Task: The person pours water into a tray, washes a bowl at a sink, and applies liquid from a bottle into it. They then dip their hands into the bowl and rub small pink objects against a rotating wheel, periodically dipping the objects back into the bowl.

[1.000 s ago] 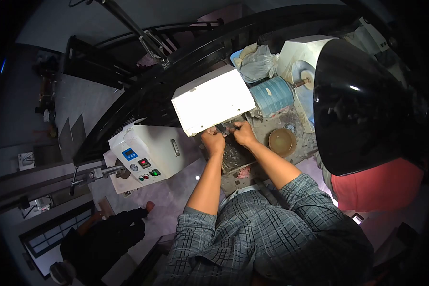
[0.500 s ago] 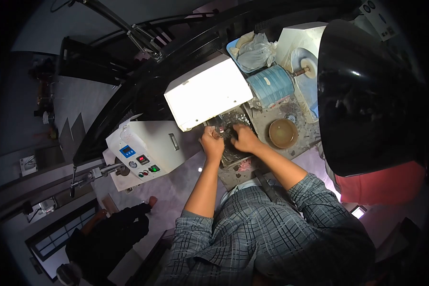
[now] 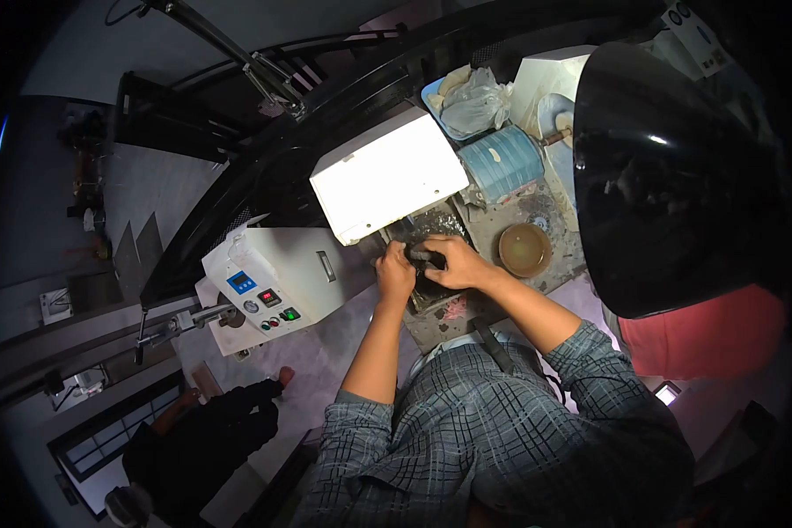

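Grimy counter [image 3: 500, 218] holds bowl [image 3: 525, 251] within reach; right hand [image 3: 458, 261] pinches small dark piece [image 3: 424, 257], seemingly steadying it; left hand [image 3: 396, 271]: grip unclear.

The grey shirt [image 3: 502, 422], checked in dark and pale lines, has elbow-length sleeves [image 3: 354, 431].

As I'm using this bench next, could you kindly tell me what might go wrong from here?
The dark item between the left hand and right hand, partly hidden, might slip. The right hand could knock the nearby bowl. The left hand might bump the white housing's lower edge close by.
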A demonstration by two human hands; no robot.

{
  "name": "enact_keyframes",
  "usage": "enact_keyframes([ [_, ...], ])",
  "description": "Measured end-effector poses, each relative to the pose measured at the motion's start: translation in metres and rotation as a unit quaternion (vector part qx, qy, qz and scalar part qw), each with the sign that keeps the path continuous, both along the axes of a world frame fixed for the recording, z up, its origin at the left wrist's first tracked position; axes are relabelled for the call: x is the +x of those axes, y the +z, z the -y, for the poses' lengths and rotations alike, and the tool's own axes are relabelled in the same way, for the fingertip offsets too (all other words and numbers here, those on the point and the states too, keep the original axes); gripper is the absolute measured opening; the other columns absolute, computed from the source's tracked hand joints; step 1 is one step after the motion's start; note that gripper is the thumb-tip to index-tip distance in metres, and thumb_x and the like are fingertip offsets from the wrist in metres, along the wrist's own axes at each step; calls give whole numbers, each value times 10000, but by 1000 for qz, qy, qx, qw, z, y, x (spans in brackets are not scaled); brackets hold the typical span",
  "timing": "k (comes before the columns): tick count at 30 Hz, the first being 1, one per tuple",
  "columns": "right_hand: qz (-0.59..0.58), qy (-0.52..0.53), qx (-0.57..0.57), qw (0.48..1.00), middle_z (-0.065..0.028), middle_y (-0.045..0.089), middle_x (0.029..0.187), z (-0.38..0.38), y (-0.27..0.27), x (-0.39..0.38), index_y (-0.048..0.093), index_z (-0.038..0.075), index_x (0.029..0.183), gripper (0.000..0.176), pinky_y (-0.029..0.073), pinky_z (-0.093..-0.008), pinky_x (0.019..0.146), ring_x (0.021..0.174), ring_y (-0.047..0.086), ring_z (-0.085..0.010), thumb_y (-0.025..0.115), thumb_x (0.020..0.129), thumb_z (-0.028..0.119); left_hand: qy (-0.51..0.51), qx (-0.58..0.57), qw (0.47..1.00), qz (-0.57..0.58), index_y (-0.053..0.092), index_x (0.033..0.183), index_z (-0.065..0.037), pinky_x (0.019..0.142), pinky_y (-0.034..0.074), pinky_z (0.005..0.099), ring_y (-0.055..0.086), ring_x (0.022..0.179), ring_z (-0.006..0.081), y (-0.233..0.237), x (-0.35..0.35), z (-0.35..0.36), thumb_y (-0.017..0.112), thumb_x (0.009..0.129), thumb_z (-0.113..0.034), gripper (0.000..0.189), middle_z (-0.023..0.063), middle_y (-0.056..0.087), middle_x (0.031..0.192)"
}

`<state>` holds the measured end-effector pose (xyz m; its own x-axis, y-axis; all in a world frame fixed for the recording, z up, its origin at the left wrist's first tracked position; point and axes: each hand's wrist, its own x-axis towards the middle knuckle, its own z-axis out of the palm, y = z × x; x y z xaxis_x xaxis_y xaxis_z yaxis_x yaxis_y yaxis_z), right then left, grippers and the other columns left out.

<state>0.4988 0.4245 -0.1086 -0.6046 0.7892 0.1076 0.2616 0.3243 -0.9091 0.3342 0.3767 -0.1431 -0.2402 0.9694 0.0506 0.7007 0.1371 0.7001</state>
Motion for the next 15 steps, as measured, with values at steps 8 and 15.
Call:
enact_keyframes([
  [8, 66, -171, -153, 971, -214, 658, 986, -18, -61, -16, 637, -64, 1002, 383, 475, -355, 814, 858, 636, -333, 706, 736, 203, 139, 0, 960, 245, 547, 837, 51, 591, 421, 205, 529, 652, 80, -20, 4, -19, 452, 691, 171, 212, 25, 552, 732],
  [15, 16, -229, -217, 949, -154, 678, 783, -30, -75, -26, 678, -43, 923, 208, 462, -317, 747, 741, 592, -167, 679, 783, 111, 223, -4, 929, 295, 530, 880, 98, 571, 555, 302, 567, 652, 148, -23, 14, -44, 461, 733, 151, 171, 93, 555, 762],
])
